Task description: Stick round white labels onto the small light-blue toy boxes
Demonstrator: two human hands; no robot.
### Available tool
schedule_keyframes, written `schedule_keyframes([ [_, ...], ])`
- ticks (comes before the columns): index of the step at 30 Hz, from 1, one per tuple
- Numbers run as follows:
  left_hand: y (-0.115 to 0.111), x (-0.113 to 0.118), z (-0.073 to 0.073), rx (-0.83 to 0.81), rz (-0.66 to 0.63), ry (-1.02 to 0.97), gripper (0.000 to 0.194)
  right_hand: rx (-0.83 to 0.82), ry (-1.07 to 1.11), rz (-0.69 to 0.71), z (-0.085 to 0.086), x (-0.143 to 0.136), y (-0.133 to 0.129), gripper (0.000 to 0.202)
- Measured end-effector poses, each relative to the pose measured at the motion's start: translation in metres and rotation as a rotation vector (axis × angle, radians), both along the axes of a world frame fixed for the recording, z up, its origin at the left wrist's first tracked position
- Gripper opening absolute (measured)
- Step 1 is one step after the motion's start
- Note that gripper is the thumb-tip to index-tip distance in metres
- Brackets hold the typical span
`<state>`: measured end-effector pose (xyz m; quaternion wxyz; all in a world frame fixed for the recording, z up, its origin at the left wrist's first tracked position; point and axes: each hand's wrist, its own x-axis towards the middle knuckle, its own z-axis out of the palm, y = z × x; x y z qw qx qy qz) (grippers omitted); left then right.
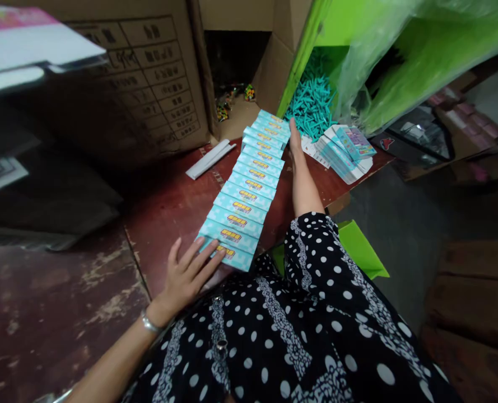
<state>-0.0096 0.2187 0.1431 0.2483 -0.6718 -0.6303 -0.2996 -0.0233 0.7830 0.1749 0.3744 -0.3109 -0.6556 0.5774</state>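
A long row of flat light-blue cartons (249, 193) with yellow lettering lies fanned out, overlapping like shingles, on the dark red table. My left hand (190, 274) rests with spread fingers on the nearest carton of the row. At the far end, my right hand (294, 140) stands edge-on against the row's right side; a finger or thumb shows stretched out, and the other fingers are largely hidden. Just right of that hand sits a smaller pile of flat blue and white cartons (345, 151).
Many small turquoise pieces (313, 101) lie in a green bin (301, 56) at the back. Folded white card strips (210, 158) lie left of the row. Behind stands an open cardboard box (274, 61) with colourful small items; a large printed carton (148, 73) is at left.
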Motion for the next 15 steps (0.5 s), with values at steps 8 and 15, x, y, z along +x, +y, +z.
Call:
schedule_keyframes([
  [8, 0.037, -0.022, 0.060, -0.298, -0.105, 0.117, 0.072, 0.037, 0.006, -0.010, -0.001, -0.001, -0.015, 0.097],
  [15, 0.122, -0.042, 0.065, -0.544, -0.141, 0.144, 0.103, -0.074, 0.212, -0.037, -0.006, -0.003, -0.018, 0.096],
])
